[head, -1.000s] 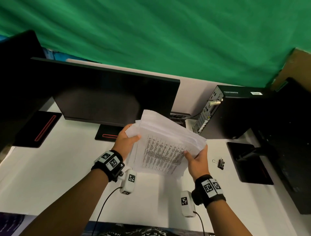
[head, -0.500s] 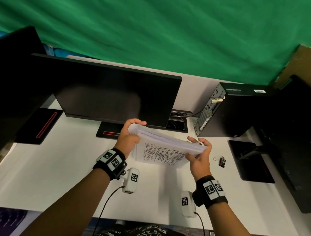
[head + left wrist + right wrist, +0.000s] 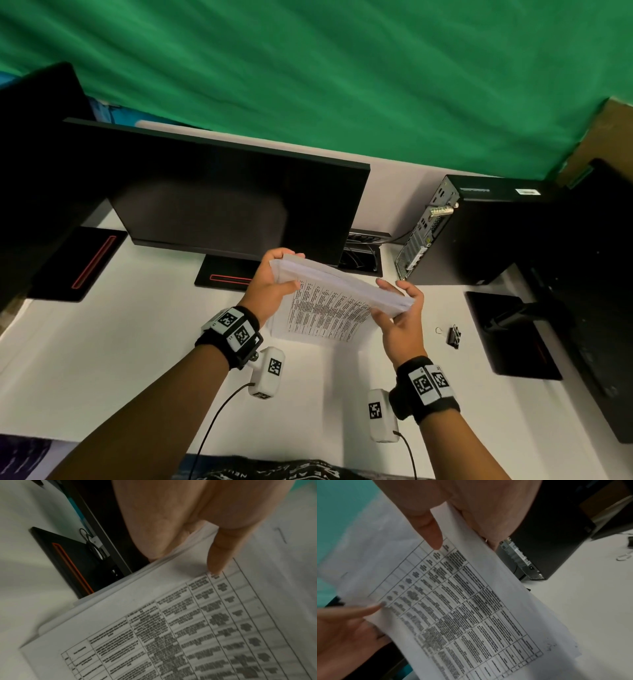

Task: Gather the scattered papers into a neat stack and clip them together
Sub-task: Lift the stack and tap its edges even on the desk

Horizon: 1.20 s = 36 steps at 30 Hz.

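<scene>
Item: stack of papers (image 3: 337,294), white sheets, front page printed with a ruled table of small black text; held upright on its lower edge against the desk (image 3: 102,359), top leaning away from the person.
Left hand (image 3: 270,284): grips the stack's upper left corner, thumb across the printed face, fingers curled behind.
Right hand (image 3: 400,318): holds the stack's right edge, thumb on the front, fingers behind.
Binder clip (image 3: 454,335): small, black with wire handles, lying on the desk just right of the right hand, apart from the papers.
Surroundings: flat black monitor (image 3: 222,202), matte, directly behind the stack; its base carries a red stripe. Second dark screen at far left with a like base (image 3: 75,263). Black computer tower (image 3: 479,229), perforated metal rear panel facing the papers. Black stand base (image 3: 510,335) at right. Creased green cloth backdrop (image 3: 342,68). Desk surface smooth, white.
</scene>
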Each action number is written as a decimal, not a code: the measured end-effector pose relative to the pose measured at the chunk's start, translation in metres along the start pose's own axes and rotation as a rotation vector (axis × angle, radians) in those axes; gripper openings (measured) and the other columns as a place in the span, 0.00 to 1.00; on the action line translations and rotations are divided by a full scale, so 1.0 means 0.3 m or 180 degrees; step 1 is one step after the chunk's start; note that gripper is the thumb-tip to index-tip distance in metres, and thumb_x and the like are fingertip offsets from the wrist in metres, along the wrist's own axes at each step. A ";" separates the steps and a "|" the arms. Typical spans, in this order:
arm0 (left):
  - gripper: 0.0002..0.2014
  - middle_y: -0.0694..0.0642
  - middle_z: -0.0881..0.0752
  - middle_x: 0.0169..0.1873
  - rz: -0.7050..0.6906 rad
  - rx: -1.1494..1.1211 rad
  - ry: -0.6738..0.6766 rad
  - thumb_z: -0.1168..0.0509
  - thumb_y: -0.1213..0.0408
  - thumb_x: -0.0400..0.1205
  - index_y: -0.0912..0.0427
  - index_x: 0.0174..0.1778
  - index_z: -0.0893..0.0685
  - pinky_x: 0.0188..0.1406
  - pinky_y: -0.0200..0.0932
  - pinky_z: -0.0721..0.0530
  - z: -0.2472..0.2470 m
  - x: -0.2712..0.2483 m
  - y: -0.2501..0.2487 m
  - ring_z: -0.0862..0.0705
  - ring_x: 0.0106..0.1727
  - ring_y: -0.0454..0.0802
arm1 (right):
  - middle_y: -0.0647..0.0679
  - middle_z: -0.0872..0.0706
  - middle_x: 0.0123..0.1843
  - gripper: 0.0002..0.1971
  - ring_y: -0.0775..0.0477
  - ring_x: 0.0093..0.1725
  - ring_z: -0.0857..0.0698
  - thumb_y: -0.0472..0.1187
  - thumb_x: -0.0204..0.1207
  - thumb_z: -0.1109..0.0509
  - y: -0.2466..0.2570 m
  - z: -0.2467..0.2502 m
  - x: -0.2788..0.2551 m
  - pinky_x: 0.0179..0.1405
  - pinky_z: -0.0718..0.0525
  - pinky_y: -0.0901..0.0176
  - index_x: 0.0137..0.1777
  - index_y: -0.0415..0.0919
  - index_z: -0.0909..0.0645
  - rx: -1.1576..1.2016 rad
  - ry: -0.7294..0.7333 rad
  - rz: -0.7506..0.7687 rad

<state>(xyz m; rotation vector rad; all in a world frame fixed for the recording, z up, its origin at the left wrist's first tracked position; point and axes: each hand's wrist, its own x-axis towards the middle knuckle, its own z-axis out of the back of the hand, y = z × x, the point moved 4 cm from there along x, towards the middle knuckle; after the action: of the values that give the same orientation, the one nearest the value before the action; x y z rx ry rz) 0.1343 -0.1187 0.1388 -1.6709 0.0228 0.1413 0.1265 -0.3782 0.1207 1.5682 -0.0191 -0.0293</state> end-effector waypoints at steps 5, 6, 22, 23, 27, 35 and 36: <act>0.19 0.55 0.13 0.57 0.0100 0.0290 -0.0243 0.34 0.71 0.82 0.53 0.67 0.25 0.63 0.55 0.16 0.000 0.023 0.008 0.13 0.59 0.49 | 0.48 0.17 0.61 0.20 0.58 0.59 0.16 0.29 0.81 0.32 -0.008 -0.007 0.010 0.57 0.14 0.64 0.66 0.50 0.30 -0.0202 -0.0190 -0.0055; 0.16 0.53 0.12 0.56 0.0069 0.0418 -0.0248 0.35 0.69 0.83 0.53 0.65 0.24 0.63 0.55 0.16 -0.007 0.026 0.004 0.13 0.58 0.48 | 0.49 0.16 0.62 0.18 0.60 0.59 0.16 0.33 0.82 0.32 -0.010 -0.012 0.011 0.61 0.14 0.61 0.69 0.47 0.29 -0.0351 -0.0196 -0.0068; 0.12 0.61 0.10 0.52 -0.0340 -0.0420 -0.0626 0.33 0.60 0.82 0.61 0.58 0.17 0.54 0.50 0.12 -0.044 -0.044 -0.119 0.11 0.54 0.57 | 0.47 0.12 0.56 0.32 0.51 0.55 0.12 0.69 0.60 0.23 0.079 -0.057 -0.002 0.53 0.12 0.55 0.59 0.51 0.19 0.0411 -0.0482 0.0124; 0.12 0.61 0.10 0.51 -0.0355 -0.0406 -0.0659 0.33 0.60 0.82 0.63 0.57 0.17 0.52 0.47 0.11 -0.043 -0.045 -0.122 0.10 0.52 0.56 | 0.49 0.12 0.55 0.32 0.52 0.54 0.12 0.71 0.60 0.24 0.084 -0.055 -0.002 0.53 0.13 0.55 0.58 0.51 0.17 0.0370 -0.0533 0.0167; 0.12 0.64 0.11 0.45 -0.0450 -0.0205 -0.0776 0.34 0.59 0.84 0.66 0.50 0.16 0.39 0.36 0.13 -0.033 -0.046 -0.120 0.11 0.43 0.52 | 0.51 0.11 0.48 0.23 0.48 0.52 0.13 0.67 0.71 0.29 0.099 -0.046 -0.004 0.55 0.13 0.49 0.51 0.48 0.13 0.0127 -0.0761 0.0211; 0.07 0.61 0.12 0.48 -0.0341 -0.0530 -0.0683 0.37 0.67 0.84 0.60 0.55 0.16 0.41 0.42 0.12 -0.029 -0.048 -0.113 0.12 0.45 0.52 | 0.50 0.10 0.51 0.07 0.52 0.52 0.12 0.44 0.84 0.32 0.125 -0.050 -0.017 0.51 0.14 0.57 0.50 0.51 0.12 0.0080 -0.0765 0.0304; 0.07 0.63 0.12 0.48 -0.0378 -0.0499 -0.0675 0.36 0.65 0.84 0.60 0.54 0.15 0.43 0.43 0.12 -0.030 -0.049 -0.117 0.12 0.46 0.54 | 0.51 0.10 0.51 0.07 0.52 0.53 0.12 0.44 0.83 0.32 0.125 -0.050 -0.018 0.51 0.14 0.57 0.51 0.50 0.11 0.0086 -0.0760 0.0311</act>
<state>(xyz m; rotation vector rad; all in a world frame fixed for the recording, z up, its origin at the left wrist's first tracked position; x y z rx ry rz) 0.1238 -0.1248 0.1761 -1.8004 -0.2527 0.2345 0.1218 -0.3628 0.1582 1.5816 -0.2845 -0.1398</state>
